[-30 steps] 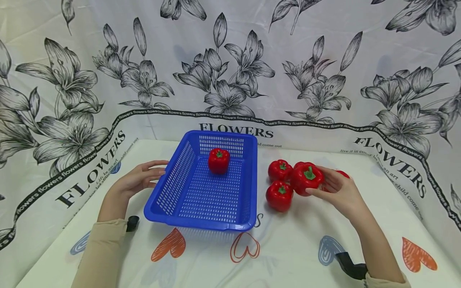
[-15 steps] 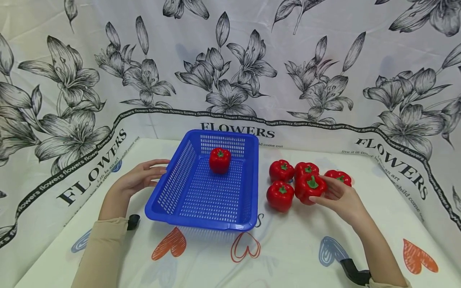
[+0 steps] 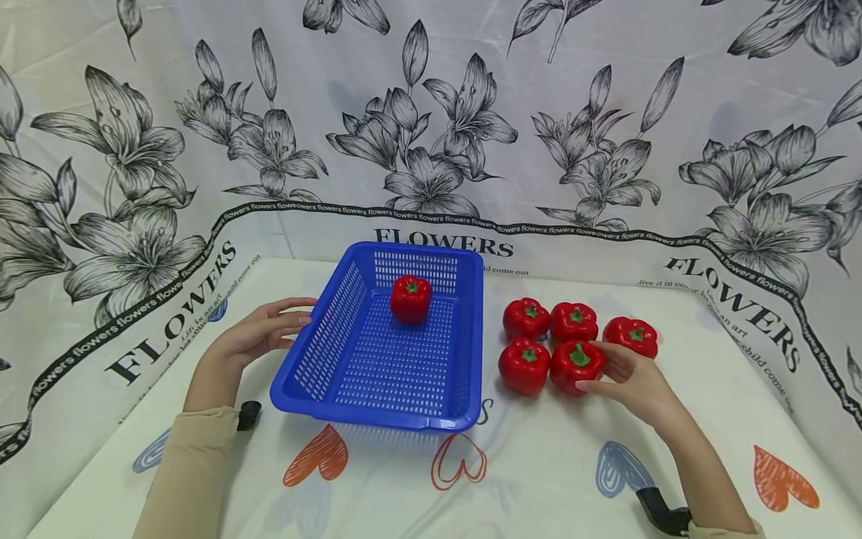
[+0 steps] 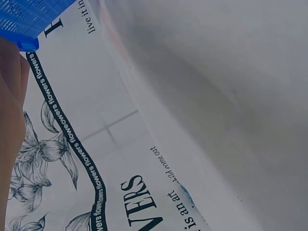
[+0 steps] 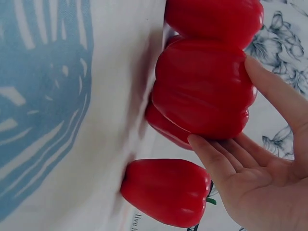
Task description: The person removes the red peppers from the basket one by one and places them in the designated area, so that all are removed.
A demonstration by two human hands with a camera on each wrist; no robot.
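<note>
My right hand [image 3: 635, 382] holds a red bell pepper [image 3: 578, 368] by its right side, thumb in front and fingers behind. In the right wrist view, thumb and fingertips touch this pepper [image 5: 204, 89] near its stem end, and it stands close over the white cloth. Several other red bell peppers stand around it, among them one at its left [image 3: 524, 367] and one behind [image 3: 574, 323]. At the left, my left hand [image 3: 252, 335] has its loosely extended fingers right at the side of a blue plastic basket [image 3: 377, 419]. Inside the basket, toward its back, sits one red pepper [image 3: 411, 301].
A white cloth with printed hearts [image 3: 316, 457] covers the table. Behind it hangs a flower-printed curtain [image 3: 431, 172]. Another red pepper [image 3: 631, 337] lies tilted at the far right of the group, just beyond my right hand.
My right hand has lowered the held pepper toward the front, down beside the left pepper. The peppers behind it have come into view. The left hand and basket have stayed in place.
</note>
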